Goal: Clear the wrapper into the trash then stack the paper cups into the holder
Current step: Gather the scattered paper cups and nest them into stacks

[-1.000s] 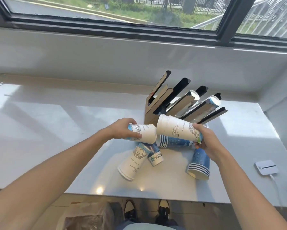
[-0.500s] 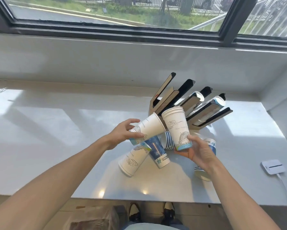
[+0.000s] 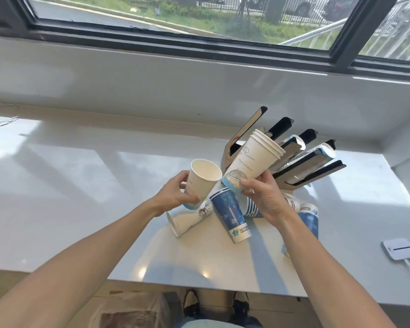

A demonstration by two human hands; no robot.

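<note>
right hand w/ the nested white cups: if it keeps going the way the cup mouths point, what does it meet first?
Likely the cup holder. The right hand aims its white cup stack up and right at the slanted slots, rims overlapping them in this view. Depth is unclear from one camera.

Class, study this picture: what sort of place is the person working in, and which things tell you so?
Probably an office pantry or café drinks counter: a glossy white countertop under a black-framed window facing a street, a slotted cardboard cup holder, and scattered printed paper cups.
</note>
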